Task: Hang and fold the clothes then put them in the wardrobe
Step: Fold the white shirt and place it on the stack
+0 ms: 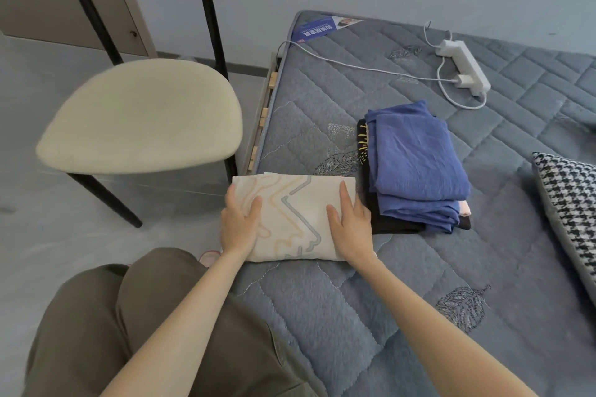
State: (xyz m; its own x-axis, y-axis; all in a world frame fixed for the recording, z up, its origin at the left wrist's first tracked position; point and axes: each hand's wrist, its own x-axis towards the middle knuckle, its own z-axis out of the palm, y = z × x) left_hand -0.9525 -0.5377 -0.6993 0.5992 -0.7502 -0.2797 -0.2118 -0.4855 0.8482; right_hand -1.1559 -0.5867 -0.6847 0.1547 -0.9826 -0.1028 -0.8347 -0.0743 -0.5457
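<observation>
Your left hand (240, 229) and right hand (350, 229) rest flat, fingers straight, on either end of the folded cream garment (292, 216) on the mattress (322, 300).

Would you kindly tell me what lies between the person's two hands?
In the head view, the left hand and right hand flank the printed middle of the folded cream garment.
</observation>
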